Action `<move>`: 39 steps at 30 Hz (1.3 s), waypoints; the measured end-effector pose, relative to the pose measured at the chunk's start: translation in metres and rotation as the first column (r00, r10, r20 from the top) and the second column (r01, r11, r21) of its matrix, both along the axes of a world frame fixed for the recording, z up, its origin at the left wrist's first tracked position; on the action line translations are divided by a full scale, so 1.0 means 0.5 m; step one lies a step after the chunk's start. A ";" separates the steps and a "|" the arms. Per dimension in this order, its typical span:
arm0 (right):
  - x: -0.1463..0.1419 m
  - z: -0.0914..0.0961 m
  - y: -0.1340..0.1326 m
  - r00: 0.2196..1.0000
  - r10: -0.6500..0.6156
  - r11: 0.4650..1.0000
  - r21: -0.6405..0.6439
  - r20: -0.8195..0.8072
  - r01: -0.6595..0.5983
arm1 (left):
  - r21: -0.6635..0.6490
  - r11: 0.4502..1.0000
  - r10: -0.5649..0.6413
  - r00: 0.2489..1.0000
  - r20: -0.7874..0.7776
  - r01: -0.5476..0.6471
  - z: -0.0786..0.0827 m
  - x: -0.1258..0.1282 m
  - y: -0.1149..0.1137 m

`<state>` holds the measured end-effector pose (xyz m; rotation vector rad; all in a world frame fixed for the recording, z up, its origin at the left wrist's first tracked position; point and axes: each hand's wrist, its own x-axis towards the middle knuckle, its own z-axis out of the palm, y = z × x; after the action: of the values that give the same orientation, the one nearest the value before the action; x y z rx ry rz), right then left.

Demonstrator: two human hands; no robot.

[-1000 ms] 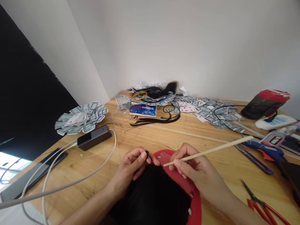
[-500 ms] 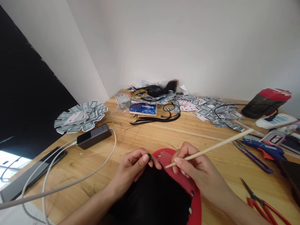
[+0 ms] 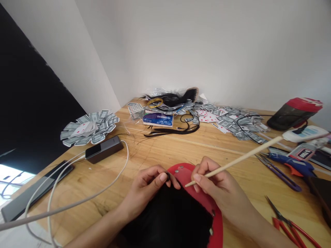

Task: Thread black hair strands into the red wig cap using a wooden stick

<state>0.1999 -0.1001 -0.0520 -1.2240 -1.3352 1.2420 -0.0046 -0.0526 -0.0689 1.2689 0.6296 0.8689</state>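
1. Now our left hand [image 3: 150, 184] pinches a small black loop [image 3: 168, 176] between thumb and forefinger, at the far rim of the red disc [image 3: 184, 171].
2. Our right hand [image 3: 219, 189] curls shut around the wooden stick [image 3: 238, 159], its tip near the loop.
3. We note both hands edged slightly right since a second ago; grips unchanged.
4. Black hair [image 3: 170, 217] covers the disc's near part.

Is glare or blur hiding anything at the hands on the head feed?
Head view: soft, even light, no glare on the table; left hand pinching a small black loop and right hand holding the wooden stick are sharp; the black hair under them is a featureless dark mass; lower left corner blown out.
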 end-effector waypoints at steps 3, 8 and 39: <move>-0.001 -0.001 0.002 1.000 -0.022 1.000 0.009 -0.019 0.022 | 0.019 1.000 -0.008 1.000 -0.017 0.008 0.003 0.000 0.000; -0.007 0.001 0.002 0.995 -0.087 0.996 0.030 -0.057 0.089 | 0.029 1.000 0.010 0.999 -0.044 -0.009 -0.001 -0.003 -0.004; 0.115 0.039 0.060 0.647 -0.557 0.757 0.002 -0.521 0.653 | 0.665 0.619 0.657 0.739 -0.148 -0.417 -0.008 -0.039 0.039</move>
<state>0.2572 -0.0701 -0.0324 -0.9964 -0.5542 0.8172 -0.0241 -0.0332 -0.0730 1.8958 1.1676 1.4302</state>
